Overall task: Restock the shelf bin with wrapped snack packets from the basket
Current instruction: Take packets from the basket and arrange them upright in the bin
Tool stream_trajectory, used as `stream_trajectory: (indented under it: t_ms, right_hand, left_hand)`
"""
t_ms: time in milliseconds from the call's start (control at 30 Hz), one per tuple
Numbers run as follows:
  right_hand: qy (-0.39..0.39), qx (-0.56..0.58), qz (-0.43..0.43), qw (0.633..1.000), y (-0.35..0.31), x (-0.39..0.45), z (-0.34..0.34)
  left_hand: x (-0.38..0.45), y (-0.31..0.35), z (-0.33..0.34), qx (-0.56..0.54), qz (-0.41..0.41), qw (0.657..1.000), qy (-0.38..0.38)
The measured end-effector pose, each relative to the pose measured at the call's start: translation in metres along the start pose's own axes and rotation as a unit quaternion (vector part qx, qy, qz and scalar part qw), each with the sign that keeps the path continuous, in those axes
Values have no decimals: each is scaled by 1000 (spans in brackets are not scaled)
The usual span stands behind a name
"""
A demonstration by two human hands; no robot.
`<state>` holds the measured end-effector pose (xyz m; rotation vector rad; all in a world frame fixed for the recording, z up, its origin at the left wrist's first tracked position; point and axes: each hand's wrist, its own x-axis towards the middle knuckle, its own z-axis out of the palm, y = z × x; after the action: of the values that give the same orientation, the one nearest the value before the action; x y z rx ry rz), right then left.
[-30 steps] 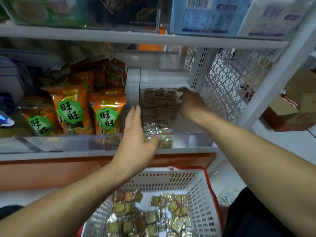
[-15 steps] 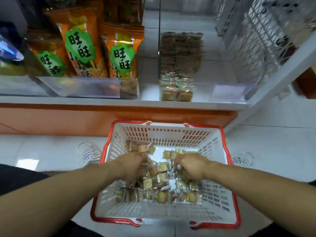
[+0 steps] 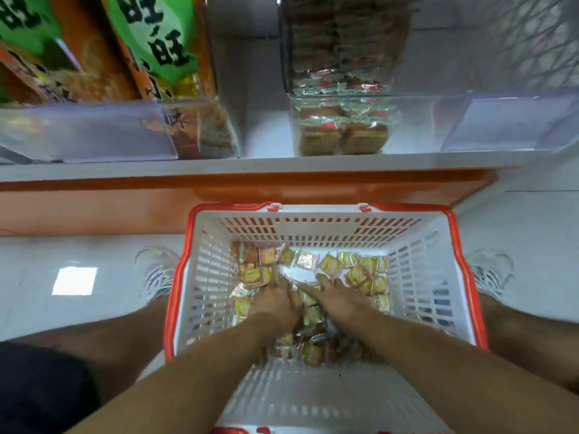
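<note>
We observe a white slotted plastic basket with a red rim [image 3: 313, 227] standing on the pale floor below the shelf; its near edge is cut off at the bottom of the view. Small wrapped snack packets in yellow and orange foil [image 3: 355, 272] lie loose on the basket's bottom, mostly toward its far wall. Both hands are down among them at the basket's centre. The left hand [image 3: 277, 303] is blurred, fingers pointing down into the pile; we cannot tell whether its grip is spread or pinching a packet. The right hand [image 3: 336, 297] lies with straightened fingers resting on the packets, grip spread. Packets beneath both forearms are partly hidden. Above the basket, the clear plastic shelf bin [image 3: 341, 126] holds stacked brown packets behind its front wall; its top is cut off. Left of it stand orange snack bags with green labels [image 3: 163, 48], cropped and blurred.
</note>
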<state>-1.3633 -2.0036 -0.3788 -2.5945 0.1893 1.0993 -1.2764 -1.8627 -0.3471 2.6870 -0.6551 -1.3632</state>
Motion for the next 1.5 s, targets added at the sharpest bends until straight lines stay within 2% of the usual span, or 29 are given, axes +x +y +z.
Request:
stream_trajectory:
  t_ms: [133, 300, 500, 700, 833, 967, 1133, 1267, 1333, 1400, 1433, 1500]
  right_hand:
    - [13, 17, 27, 999, 2, 3, 6]
    - [49, 68, 30, 996, 7, 5, 7]
    - [59, 187, 22, 980, 17, -1, 6]
    - [-3, 193, 12, 981, 19, -29, -48]
    - [-42, 212, -5, 976, 9, -76, -120]
    - [-68, 337, -32, 939, -15, -145, -191]
    - [-60, 479, -75, 872, -35, -224, -262]
    - [-44, 555, -93, 825, -44, -254, -287]
    - [-42, 580, -97, 807, -48, -258, -291]
    - [-36, 597, -110, 794, -51, -257, -291]
    - [-30, 606, -117, 786, -54, -255, -291]
    - [-9, 630, -131, 765, -58, -251, -290]
  left_hand:
    - [10, 5, 14, -51, -18, 998, 39]
    - [19, 4, 12, -121, -5, 992, 44]
    - [18, 11, 8, -217, -13, 975, 45]
    - [9, 7, -26, -366, -3, 930, -45]
    - [-8, 11, -70, -403, 17, 908, -116]
    - [-46, 38, -121, -468, 54, 867, -162]
    - [-122, 77, -184, -517, 148, 816, -212]
    - [-180, 83, -228, -513, 215, 798, -234]
    - [-199, 82, -241, -493, 239, 813, -198]
    - [-209, 80, -242, -453, 279, 840, -103]
    - [-208, 79, -241, -450, 292, 842, -63]
    - [-202, 79, -234, -489, 287, 823, -19]
